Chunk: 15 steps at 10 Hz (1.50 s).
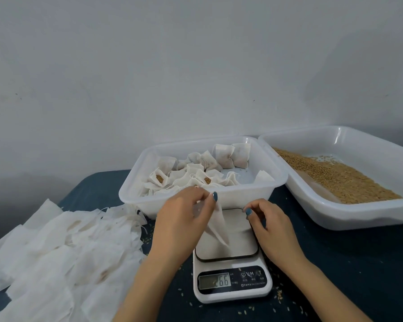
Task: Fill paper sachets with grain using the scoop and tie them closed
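Sachet (215, 225) pinched by left hand (179, 217), hanging over scale (241, 245).

Plain pale wall (172, 66) behind a dark blue-covered table (335, 263)

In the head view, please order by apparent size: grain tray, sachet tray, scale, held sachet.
Largest: grain tray and sachet tray. They look alike, and the frame edge cuts off the grain tray, so they are not ranked.
Then: scale.
Smallest: held sachet.
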Each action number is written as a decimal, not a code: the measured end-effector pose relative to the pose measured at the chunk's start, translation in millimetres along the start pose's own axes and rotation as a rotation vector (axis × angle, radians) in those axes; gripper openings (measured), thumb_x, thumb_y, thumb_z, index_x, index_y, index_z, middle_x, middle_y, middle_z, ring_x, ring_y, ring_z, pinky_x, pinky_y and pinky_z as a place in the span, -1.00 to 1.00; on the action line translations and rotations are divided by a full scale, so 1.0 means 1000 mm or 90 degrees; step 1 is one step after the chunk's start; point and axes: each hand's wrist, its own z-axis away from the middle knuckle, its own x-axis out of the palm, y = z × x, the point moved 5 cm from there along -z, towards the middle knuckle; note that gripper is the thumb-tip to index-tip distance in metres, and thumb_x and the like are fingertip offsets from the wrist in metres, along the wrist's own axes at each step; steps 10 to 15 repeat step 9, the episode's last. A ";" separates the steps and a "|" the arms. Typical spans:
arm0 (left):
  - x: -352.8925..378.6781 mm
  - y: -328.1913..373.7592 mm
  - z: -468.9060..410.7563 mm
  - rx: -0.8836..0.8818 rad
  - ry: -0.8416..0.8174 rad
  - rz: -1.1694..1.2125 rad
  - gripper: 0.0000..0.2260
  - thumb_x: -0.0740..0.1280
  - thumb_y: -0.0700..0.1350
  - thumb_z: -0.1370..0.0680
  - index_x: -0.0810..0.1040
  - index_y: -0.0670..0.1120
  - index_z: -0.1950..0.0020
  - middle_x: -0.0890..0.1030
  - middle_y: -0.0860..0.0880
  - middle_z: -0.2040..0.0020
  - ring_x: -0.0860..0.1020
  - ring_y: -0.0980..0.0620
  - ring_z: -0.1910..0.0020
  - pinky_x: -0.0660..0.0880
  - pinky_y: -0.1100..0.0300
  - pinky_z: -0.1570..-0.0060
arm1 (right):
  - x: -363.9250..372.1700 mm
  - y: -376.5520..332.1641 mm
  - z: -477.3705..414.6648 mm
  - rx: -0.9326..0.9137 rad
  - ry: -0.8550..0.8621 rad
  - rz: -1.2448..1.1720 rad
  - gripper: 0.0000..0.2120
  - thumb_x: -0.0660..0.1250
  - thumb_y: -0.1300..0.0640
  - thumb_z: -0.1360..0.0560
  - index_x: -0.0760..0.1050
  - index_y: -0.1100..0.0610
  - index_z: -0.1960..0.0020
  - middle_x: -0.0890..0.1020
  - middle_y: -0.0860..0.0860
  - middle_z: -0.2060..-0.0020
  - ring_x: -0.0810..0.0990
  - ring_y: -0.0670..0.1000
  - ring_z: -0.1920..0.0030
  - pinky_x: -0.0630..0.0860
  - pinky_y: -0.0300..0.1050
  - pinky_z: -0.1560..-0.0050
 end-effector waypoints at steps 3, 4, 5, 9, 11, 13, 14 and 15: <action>-0.023 -0.018 -0.079 -0.130 0.081 0.151 -0.79 0.29 -0.05 -0.64 0.59 -0.05 0.16 0.61 0.12 0.27 0.61 0.18 0.45 0.33 0.47 0.48 | -0.005 -0.005 0.002 0.018 0.007 -0.025 -0.84 0.33 0.09 -0.54 0.43 -0.17 0.07 0.53 -0.16 0.15 0.47 -0.23 0.08 0.35 -0.35 0.18; -0.023 -0.035 -0.101 -0.148 0.140 0.186 -0.83 0.29 -0.08 -0.64 0.61 -0.09 0.09 0.63 0.11 0.20 0.66 0.16 0.32 0.39 0.47 0.45 | -0.006 -0.006 0.002 0.022 0.006 -0.026 -0.80 0.34 0.11 -0.52 0.41 -0.19 0.08 0.52 -0.16 0.14 0.47 -0.23 0.08 0.39 -0.31 0.18; -0.014 -0.055 -0.112 -0.172 0.156 0.103 -0.82 0.28 -0.10 -0.63 0.65 -0.10 0.06 0.63 0.10 0.20 0.64 0.08 0.23 0.45 0.33 0.27 | -0.006 -0.009 0.003 0.006 0.008 -0.021 -0.82 0.34 0.09 -0.52 0.41 -0.19 0.08 0.51 -0.18 0.15 0.47 -0.22 0.07 0.40 -0.31 0.17; -0.008 -0.064 -0.052 -0.161 0.155 -0.109 -0.81 0.17 0.02 -0.65 0.54 0.00 -0.08 0.60 0.12 -0.01 0.52 0.07 -0.04 0.44 0.09 0.10 | -0.048 -0.029 -0.002 -0.095 0.127 -0.053 -0.79 0.34 0.08 -0.52 0.40 -0.24 0.02 0.53 -0.23 0.10 0.52 -0.21 0.03 0.48 -0.29 0.09; -0.008 -0.064 -0.052 -0.161 0.155 -0.109 -0.81 0.17 0.02 -0.65 0.54 0.00 -0.08 0.60 0.12 -0.01 0.52 0.07 -0.04 0.44 0.09 0.10 | -0.048 -0.029 -0.002 -0.095 0.127 -0.053 -0.79 0.34 0.08 -0.52 0.40 -0.24 0.02 0.53 -0.23 0.10 0.52 -0.21 0.03 0.48 -0.29 0.09; -0.008 -0.064 -0.052 -0.161 0.155 -0.109 -0.81 0.17 0.02 -0.65 0.54 0.00 -0.08 0.60 0.12 -0.01 0.52 0.07 -0.04 0.44 0.09 0.10 | -0.048 -0.029 -0.002 -0.095 0.127 -0.053 -0.79 0.34 0.08 -0.52 0.40 -0.24 0.02 0.53 -0.23 0.10 0.52 -0.21 0.03 0.48 -0.29 0.09; -0.008 -0.064 -0.052 -0.161 0.155 -0.109 -0.81 0.17 0.02 -0.65 0.54 0.00 -0.08 0.60 0.12 -0.01 0.52 0.07 -0.04 0.44 0.09 0.10 | -0.048 -0.029 -0.002 -0.095 0.127 -0.053 -0.79 0.34 0.08 -0.52 0.40 -0.24 0.02 0.53 -0.23 0.10 0.52 -0.21 0.03 0.48 -0.29 0.09; -0.008 -0.064 -0.052 -0.161 0.155 -0.109 -0.81 0.17 0.02 -0.65 0.54 0.00 -0.08 0.60 0.12 -0.01 0.52 0.07 -0.04 0.44 0.09 0.10 | -0.048 -0.029 -0.002 -0.095 0.127 -0.053 -0.79 0.34 0.08 -0.52 0.40 -0.24 0.02 0.53 -0.23 0.10 0.52 -0.21 0.03 0.48 -0.29 0.09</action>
